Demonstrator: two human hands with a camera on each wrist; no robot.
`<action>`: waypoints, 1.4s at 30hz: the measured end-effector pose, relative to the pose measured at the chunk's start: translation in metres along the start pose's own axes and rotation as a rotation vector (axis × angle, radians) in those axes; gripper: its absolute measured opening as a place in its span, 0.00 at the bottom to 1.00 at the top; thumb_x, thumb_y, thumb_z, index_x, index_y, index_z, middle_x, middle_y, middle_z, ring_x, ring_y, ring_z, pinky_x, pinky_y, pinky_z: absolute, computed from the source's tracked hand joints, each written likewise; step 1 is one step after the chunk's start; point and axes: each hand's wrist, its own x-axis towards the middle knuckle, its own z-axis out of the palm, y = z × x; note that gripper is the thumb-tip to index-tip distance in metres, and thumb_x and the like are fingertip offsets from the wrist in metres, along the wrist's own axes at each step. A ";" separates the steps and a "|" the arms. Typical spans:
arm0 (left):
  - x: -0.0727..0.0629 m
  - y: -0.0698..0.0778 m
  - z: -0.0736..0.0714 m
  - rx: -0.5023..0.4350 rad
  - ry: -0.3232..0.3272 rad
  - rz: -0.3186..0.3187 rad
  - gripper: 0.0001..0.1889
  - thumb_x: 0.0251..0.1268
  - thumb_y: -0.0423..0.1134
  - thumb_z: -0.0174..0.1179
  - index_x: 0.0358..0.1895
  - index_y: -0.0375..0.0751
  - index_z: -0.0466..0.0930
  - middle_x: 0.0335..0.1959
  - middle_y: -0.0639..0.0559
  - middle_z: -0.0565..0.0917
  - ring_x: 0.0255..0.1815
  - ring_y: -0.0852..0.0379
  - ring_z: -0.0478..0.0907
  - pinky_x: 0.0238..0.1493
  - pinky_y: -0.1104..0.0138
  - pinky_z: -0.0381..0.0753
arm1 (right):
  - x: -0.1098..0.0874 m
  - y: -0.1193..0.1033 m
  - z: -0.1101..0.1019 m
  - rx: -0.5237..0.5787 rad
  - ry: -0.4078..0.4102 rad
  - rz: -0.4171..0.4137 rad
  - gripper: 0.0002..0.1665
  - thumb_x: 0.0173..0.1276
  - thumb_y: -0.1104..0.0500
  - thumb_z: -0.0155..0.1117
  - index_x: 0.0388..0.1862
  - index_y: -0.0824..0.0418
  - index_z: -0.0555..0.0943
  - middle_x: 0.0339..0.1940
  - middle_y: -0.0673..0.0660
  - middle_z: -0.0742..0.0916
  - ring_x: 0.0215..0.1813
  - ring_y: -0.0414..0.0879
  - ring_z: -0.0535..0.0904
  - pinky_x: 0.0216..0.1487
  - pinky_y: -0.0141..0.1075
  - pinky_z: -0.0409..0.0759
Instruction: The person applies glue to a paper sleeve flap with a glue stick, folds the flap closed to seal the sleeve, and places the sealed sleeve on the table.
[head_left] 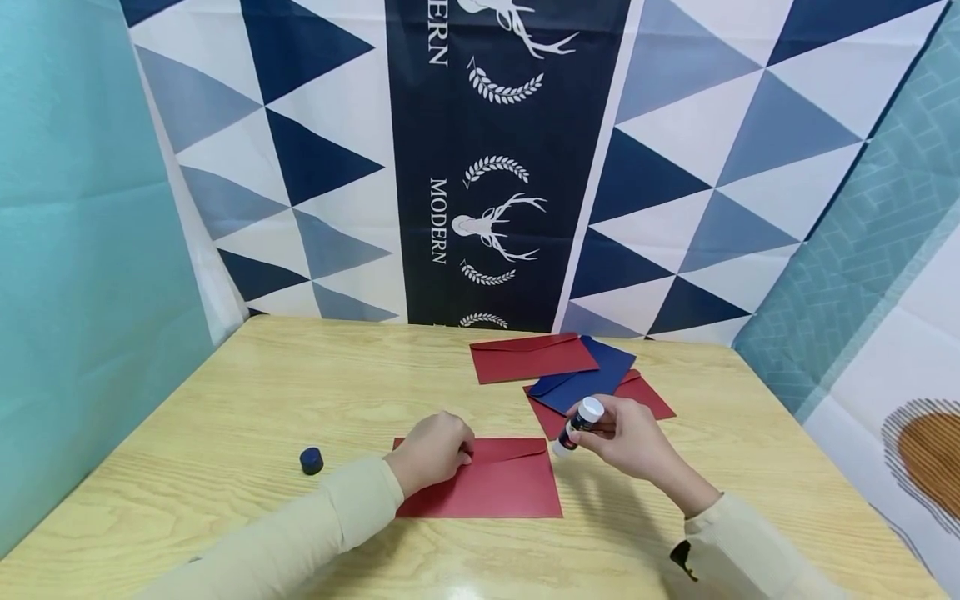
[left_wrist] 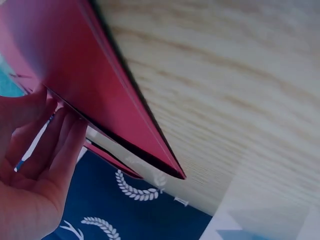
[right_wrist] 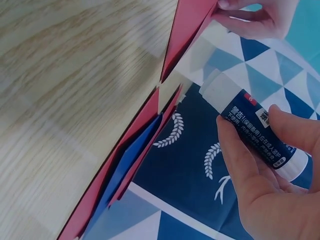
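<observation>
A red envelope (head_left: 510, 487) lies on the table in front of the person, its flap side up. My left hand (head_left: 435, 454) reaches over its left part; in the left wrist view the thumb and fingers of the left hand (left_wrist: 42, 150) pinch the edge of the flap. Off the envelope's upper right corner, my right hand (head_left: 626, 433) holds an uncapped glue stick (head_left: 581, 425), tilted, with its white end downward. The right wrist view shows the glue stick (right_wrist: 257, 127) between thumb and fingers, its dark label printed with white characters.
A dark blue cap (head_left: 311, 460) stands on the wooden table (head_left: 225, 500) to the left. Behind the right hand, a red envelope (head_left: 532, 360), a blue envelope (head_left: 588, 379) and another red envelope (head_left: 648, 396) overlap. A patterned cloth (head_left: 502, 167) hangs at the back.
</observation>
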 end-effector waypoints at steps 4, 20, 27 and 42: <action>0.002 0.001 0.001 0.006 0.003 -0.003 0.05 0.58 0.36 0.67 0.25 0.46 0.85 0.25 0.58 0.85 0.29 0.64 0.78 0.36 0.72 0.80 | 0.000 -0.001 0.000 0.001 0.001 0.010 0.15 0.57 0.64 0.72 0.44 0.62 0.83 0.41 0.61 0.89 0.38 0.47 0.88 0.40 0.35 0.86; 0.020 0.010 -0.006 -0.101 -0.135 0.069 0.11 0.54 0.24 0.65 0.37 0.43 0.89 0.34 0.54 0.89 0.36 0.64 0.83 0.43 0.74 0.83 | -0.002 -0.005 -0.003 0.006 -0.014 0.018 0.14 0.57 0.63 0.72 0.43 0.62 0.83 0.41 0.62 0.89 0.38 0.47 0.88 0.41 0.36 0.86; 0.021 0.005 -0.004 -0.107 -0.115 0.095 0.12 0.53 0.23 0.65 0.36 0.43 0.89 0.33 0.54 0.89 0.35 0.62 0.83 0.42 0.74 0.83 | -0.006 -0.005 -0.004 -0.002 0.001 0.038 0.14 0.57 0.63 0.72 0.43 0.61 0.83 0.42 0.61 0.89 0.38 0.47 0.88 0.42 0.37 0.86; 0.040 0.021 0.000 -0.037 -0.133 0.171 0.15 0.54 0.22 0.63 0.39 0.45 0.89 0.36 0.56 0.89 0.39 0.65 0.83 0.45 0.76 0.81 | -0.006 -0.004 -0.008 -0.032 0.012 0.011 0.14 0.56 0.62 0.72 0.42 0.61 0.82 0.40 0.60 0.88 0.38 0.47 0.88 0.41 0.37 0.86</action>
